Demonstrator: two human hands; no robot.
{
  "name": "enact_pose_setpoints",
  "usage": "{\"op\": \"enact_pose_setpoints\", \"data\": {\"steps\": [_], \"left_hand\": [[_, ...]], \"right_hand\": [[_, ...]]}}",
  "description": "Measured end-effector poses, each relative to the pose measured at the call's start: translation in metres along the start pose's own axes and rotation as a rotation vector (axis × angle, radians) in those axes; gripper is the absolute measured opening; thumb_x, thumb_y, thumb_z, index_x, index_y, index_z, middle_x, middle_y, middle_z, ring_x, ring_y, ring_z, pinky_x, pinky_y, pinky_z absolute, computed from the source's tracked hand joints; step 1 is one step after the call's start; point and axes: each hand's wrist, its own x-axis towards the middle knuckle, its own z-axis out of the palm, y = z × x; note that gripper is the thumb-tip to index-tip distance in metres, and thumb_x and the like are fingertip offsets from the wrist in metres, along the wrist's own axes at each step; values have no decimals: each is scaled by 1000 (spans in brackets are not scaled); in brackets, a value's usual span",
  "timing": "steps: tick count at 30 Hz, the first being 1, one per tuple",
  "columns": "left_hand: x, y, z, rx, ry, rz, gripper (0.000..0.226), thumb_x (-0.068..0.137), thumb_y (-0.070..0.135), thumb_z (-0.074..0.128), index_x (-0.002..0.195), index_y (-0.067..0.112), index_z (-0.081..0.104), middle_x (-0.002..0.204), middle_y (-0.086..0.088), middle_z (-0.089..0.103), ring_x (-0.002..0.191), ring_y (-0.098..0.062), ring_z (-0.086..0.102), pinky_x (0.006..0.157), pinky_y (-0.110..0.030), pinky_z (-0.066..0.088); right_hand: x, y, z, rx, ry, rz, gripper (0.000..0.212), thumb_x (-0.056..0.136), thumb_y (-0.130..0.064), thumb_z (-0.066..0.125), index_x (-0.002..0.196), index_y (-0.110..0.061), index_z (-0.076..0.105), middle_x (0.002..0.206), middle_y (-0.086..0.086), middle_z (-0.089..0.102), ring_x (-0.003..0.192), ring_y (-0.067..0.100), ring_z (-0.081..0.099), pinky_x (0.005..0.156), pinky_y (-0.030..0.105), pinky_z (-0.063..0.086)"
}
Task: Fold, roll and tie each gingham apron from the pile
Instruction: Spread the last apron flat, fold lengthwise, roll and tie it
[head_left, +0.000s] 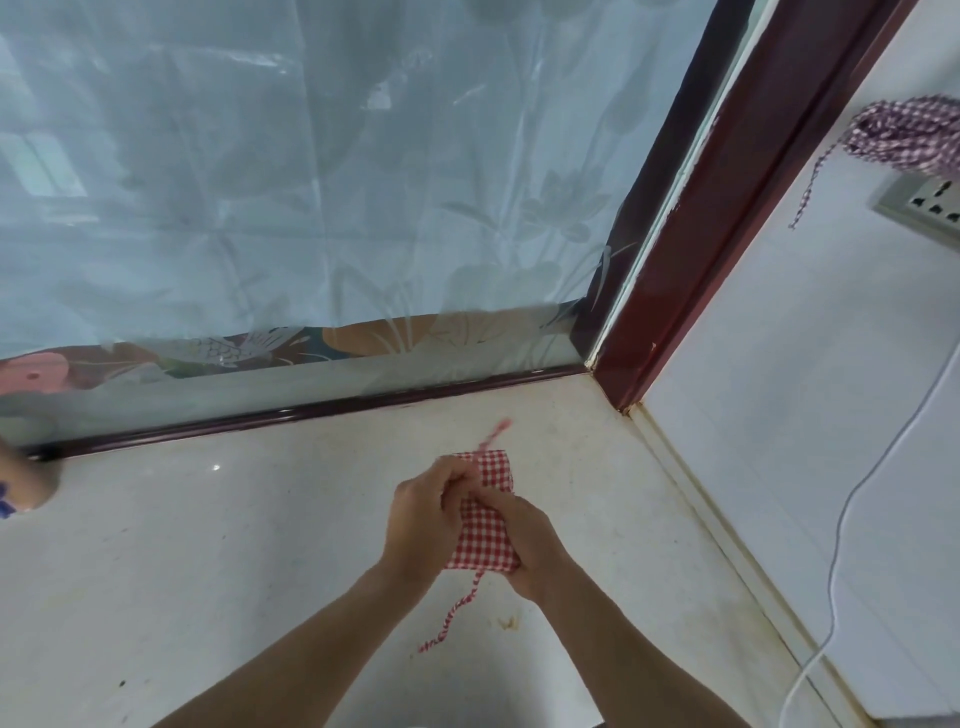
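A red-and-white gingham apron (485, 525), rolled into a small bundle, is held just above the pale countertop (234, 545). My left hand (423, 512) grips the bundle's left side and pinches a strap near its top; the strap's end (496, 434) sticks up, blurred. My right hand (524, 540) is curled round the bundle's right side. A second strap (452, 616) hangs from the bundle's lower edge down to the counter. Another gingham apron (909, 135), darker in tone, hangs bunched on the wall at the upper right, one tie (810, 187) dangling.
A frosted, patterned window (311, 182) with a dark red frame (691, 249) bounds the counter at the back. A white tiled wall at the right carries a socket (930, 205) and a thin white cable (852, 499). A blurred object (23, 483) sits at the far left edge.
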Motion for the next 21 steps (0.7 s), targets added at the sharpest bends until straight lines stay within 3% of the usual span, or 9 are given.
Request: {"op": "enact_pose_setpoints", "data": {"steps": [4,8,10,14,19,21], "left_hand": [[3,-32,11,56,-279,-34,23,102,14,49,123,20,54,97,9,68,80,-8,66,73,-16,54],[0,-74,27,109,-447,-180,20,93,0,55,98,12,71,86,5,70,81,-12,65,76,-19,48],[-6,-91,35,121,-491,-257,21,91,-2,54,92,11,71,81,3,69,78,-15,64,74,-22,44],[-7,-116,55,178,-564,-374,16,96,4,47,98,8,62,87,-3,66,77,-18,60,68,-26,46],[-18,-138,78,216,-631,-497,11,101,7,38,92,9,44,77,0,49,68,-15,45,57,-25,28],[-22,-144,87,198,-646,-534,12,102,7,36,91,9,41,74,2,43,64,-11,37,54,-23,30]], "right_hand": [[17,23,-3,-88,57,76,52,75,-29,83,116,-4,65,108,14,74,98,31,72,82,40,61],[37,61,-3,-71,80,247,34,82,-13,77,111,1,68,105,17,75,99,34,72,86,45,60],[44,77,0,-52,79,276,27,83,-7,72,109,1,71,106,20,74,95,33,71,78,41,60],[63,96,-2,-71,65,323,23,85,-7,70,108,-5,71,109,18,73,98,32,71,80,42,59],[83,105,-14,-283,-35,406,40,69,-22,73,109,-17,71,108,8,75,103,30,69,94,51,55],[87,101,-21,-377,-91,428,37,77,-24,67,113,-18,68,110,7,73,104,29,68,92,45,55]]}}
